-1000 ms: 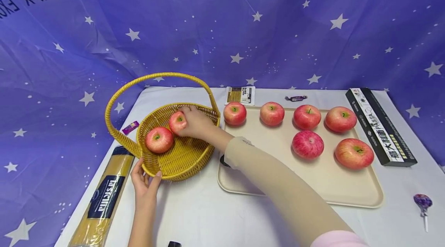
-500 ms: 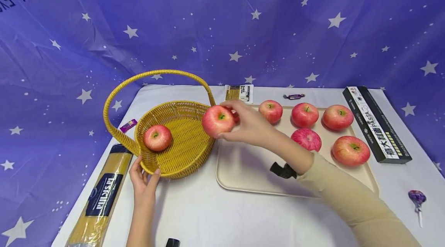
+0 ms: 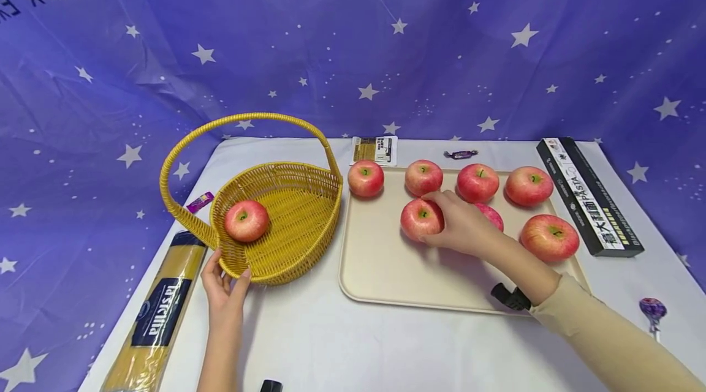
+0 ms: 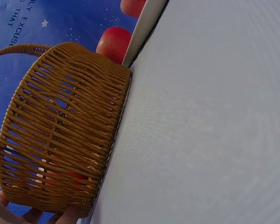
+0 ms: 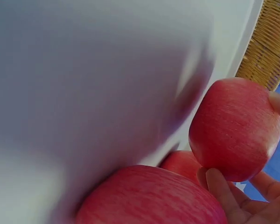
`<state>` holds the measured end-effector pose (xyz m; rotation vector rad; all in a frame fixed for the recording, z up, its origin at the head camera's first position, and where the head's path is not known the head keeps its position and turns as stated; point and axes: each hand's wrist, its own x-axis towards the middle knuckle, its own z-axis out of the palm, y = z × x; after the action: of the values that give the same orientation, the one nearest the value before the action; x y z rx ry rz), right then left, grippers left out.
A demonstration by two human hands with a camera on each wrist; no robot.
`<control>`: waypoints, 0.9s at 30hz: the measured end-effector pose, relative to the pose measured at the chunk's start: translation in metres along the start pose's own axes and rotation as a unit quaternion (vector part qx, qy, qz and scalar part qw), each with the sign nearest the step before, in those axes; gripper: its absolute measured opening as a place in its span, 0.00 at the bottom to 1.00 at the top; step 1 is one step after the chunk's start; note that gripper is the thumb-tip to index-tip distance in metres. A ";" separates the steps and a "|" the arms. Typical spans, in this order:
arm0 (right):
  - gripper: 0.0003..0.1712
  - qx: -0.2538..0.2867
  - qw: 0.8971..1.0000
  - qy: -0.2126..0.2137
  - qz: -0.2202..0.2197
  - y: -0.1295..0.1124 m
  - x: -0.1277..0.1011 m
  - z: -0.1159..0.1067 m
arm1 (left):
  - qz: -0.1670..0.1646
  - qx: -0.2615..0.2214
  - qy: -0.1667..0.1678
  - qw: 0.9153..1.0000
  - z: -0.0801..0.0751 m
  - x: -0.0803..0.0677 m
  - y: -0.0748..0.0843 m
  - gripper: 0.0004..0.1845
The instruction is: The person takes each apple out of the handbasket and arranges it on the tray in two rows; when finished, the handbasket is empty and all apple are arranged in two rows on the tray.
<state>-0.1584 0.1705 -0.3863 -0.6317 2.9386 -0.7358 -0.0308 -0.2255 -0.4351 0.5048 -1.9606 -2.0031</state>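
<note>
Right hand gripping an apple on the tray; left hand steadying the basket.

We found the right hand (image 3: 460,229) covering most of a second apple (image 3: 493,215) at its 3 o'clock, and the right wrist view blurred over the tray (image 3: 386,269). The held apple (image 3: 421,218) sat upright, stem end up, at the tray's centre; being round, it showed no long axis. The right fingers (image 5: 224,191) were curled round it. The left hand (image 3: 223,285) was cut off in the left wrist view; its fingers gripped the basket (image 3: 298,220) rim at 7 o'clock. One apple in the basket (image 3: 246,220) lay at 9 o'clock, partly hidden behind the weave.
</note>
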 end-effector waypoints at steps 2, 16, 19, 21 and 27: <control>0.41 -0.009 1.000 -0.003 0.005 0.001 -0.001 0.002 | 0.000 -0.001 -0.001 1.000 0.000 0.000 0.000 0.37; 0.43 -0.017 1.000 -0.008 0.011 -0.002 -0.003 0.008 | 0.016 -0.001 0.001 1.000 -0.001 0.000 -0.001 0.36; 0.43 -0.018 1.000 -0.014 0.014 -0.003 -0.002 0.007 | 0.016 0.004 0.002 1.000 -0.001 0.000 -0.003 0.36; 0.44 -0.018 1.000 -0.020 0.014 -0.003 -0.002 0.007 | 0.015 0.008 0.003 1.000 -0.002 0.000 -0.003 0.36; 0.48 -0.005 1.000 0.004 -0.005 -0.009 0.002 0.003 | 0.012 0.012 0.004 1.000 -0.002 0.001 -0.003 0.36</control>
<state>-0.1565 0.1611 -0.3845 -0.6449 2.9501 -0.7269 -0.0305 -0.2276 -0.4379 0.4921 -1.9783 -1.9640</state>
